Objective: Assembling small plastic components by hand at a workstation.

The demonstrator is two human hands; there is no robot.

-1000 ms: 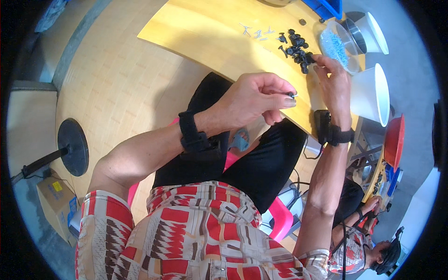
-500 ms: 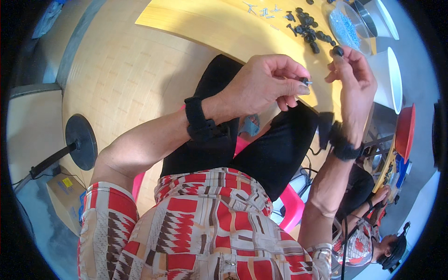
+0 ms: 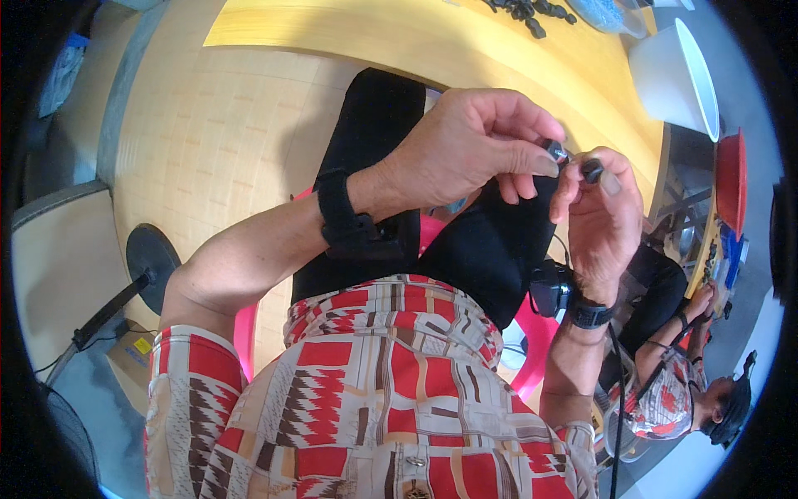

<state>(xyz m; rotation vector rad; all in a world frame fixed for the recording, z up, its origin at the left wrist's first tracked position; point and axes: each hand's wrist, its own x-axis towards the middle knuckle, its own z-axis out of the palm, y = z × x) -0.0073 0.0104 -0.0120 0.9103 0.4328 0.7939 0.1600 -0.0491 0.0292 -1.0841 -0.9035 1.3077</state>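
My left hand (image 3: 490,150) pinches a small black part with a metal tip (image 3: 554,150) between thumb and fingers. Close beside it on the right, my right hand (image 3: 608,204) grips a small black knob (image 3: 592,170) between thumb and forefinger. The two pieces are a short way apart, held over my lap near the table's edge. Black bands circle both wrists. At the top, a pile of similar black parts (image 3: 532,12) lies on the yellow table (image 3: 349,29), partly cut off by the picture's rim.
A clear bowl with light-blue bits (image 3: 600,13) stands beside the pile. Right of it are a white bucket (image 3: 672,79) and a red basin (image 3: 731,187). Another person (image 3: 665,399) works at the lower right. A pink stool (image 3: 532,353) is under me; a black round-based stand (image 3: 158,266) stands left.
My right hand has come down from the pile toward the left hand, bringing the black knob close to the other part. The view has tilted, so less of the tabletop shows.
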